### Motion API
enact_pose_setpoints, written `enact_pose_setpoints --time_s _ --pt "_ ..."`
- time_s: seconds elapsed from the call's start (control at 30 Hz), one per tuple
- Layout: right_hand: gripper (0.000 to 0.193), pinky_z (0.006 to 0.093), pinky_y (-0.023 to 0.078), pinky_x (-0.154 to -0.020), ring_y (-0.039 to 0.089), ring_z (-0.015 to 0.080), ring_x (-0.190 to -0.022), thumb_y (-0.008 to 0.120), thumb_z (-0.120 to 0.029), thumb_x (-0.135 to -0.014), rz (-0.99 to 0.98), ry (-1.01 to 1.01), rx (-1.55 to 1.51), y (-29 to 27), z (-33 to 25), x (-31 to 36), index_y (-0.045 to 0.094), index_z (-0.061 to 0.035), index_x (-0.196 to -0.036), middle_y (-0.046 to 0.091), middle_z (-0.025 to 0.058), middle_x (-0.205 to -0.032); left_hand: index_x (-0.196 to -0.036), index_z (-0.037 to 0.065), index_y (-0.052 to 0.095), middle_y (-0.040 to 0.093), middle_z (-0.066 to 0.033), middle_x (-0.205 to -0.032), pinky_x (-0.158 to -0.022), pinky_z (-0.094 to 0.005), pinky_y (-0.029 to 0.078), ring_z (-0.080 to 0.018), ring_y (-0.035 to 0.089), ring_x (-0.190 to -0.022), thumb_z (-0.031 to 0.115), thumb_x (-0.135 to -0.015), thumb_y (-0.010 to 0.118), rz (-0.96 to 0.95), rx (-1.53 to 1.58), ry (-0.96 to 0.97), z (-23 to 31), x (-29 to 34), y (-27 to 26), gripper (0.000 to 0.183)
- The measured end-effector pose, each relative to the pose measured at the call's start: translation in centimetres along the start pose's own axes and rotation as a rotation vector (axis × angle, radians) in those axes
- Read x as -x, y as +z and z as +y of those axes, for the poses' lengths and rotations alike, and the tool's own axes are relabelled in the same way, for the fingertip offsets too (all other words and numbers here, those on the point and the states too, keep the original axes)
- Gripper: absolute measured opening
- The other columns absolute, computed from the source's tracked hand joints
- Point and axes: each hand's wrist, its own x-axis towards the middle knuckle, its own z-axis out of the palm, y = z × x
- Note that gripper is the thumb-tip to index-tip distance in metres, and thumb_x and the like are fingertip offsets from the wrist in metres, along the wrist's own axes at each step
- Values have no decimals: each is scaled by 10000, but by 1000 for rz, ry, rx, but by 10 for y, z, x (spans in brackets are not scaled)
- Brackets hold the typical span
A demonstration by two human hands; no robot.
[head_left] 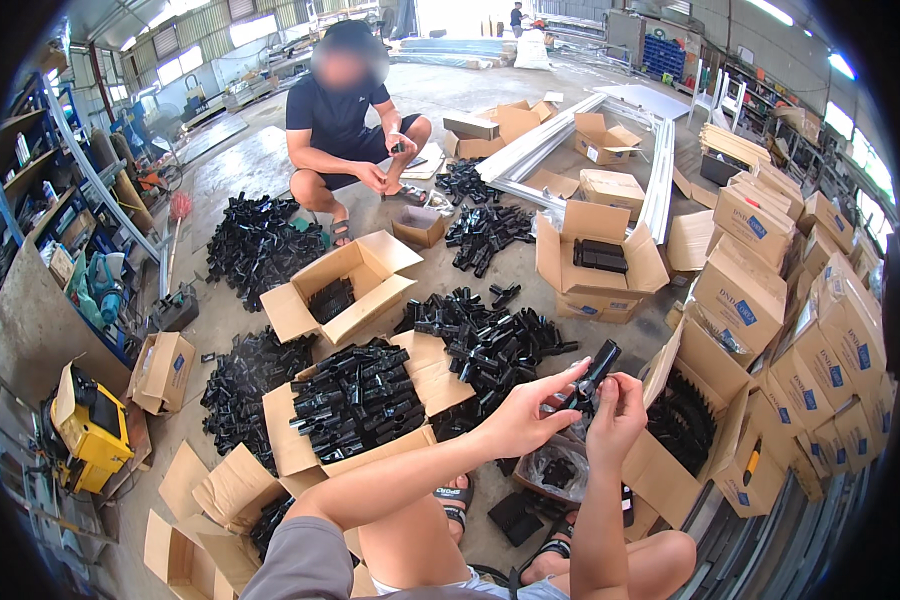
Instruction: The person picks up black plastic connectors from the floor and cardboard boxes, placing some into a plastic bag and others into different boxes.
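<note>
Just right of centre in the frame, the left hand [532, 412] and the right hand [618, 414] hold one black part [600, 362] between them, raised above the floor and tilted, its upper end pointing to the upper right. The left thumb and fingers close around it from the left; the right hand pinches its lower portion with thumb and fingertips. Its finer details are too small to tell.

Beneath the hands, a small box holds a clear plastic bag [574, 478] with dark pieces in it. In the lower middle, an open carton [390, 449] is filled with black parts, and a loose pile [495, 338] lies near it towards the centre. To the right, another open box [670, 484] contains dark ridged pieces. In the upper left, a crouching co-worker [332, 112] holds a small dark item. Stacked cardboard boxes [825, 350] line the right side.
</note>
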Motion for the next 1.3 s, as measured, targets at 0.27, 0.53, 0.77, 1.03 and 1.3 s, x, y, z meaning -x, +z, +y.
enact_pose_setpoints --time_s 0.27,0.53,0.77,1.03,1.3 --pt "124 308 519 -731 653 177 -785 602 -108 -1040 -7 -56 94 2 -3 0 630 11 -1023 643 82 -889 -1652 234 346 674 -57 -1197 -820 -286 550 -93 636 -949 -7 -959 704 0 -52 -24 5 1 0 816" --pt "136 299 524 -747 660 167 -806 627 -123 -1038 4 -41 51 3 1 2 643 11 -1036 682 87 -926 -1652 225 349 650 -70 -1165 -833 -294 550 -110 649 -958 3 -957 712 7 -14 -84 5 2 -1 815" --pt "205 313 488 -668 628 161 -716 557 -160 -1079 -42 -17 155 4 -8 -1 612 3 -968 648 78 -801 -1653 221 346 649 -68 -1178 -836 -296 551 -108 645 -960 -7 -960 700 -5 -5 -68 0 2 0 811" --pt "308 353 433 -590 601 187 -665 462 -210 -1112 -106 69 215 -9 14 0 558 -8 -899 619 101 -776 -1653 223 343 681 -74 -1212 -821 -298 555 -104 647 -948 -5 -960 697 -35 -70 -72 5 1 3 811" --pt "271 330 501 -650 626 145 -718 442 -218 -1118 19 -136 88 7 -4 3 584 -5 -1027 632 67 -853 -1655 212 338 675 -62 -1189 -819 -288 549 -95 644 -955 -10 -967 692 -16 -28 -81 1 1 -4 805"
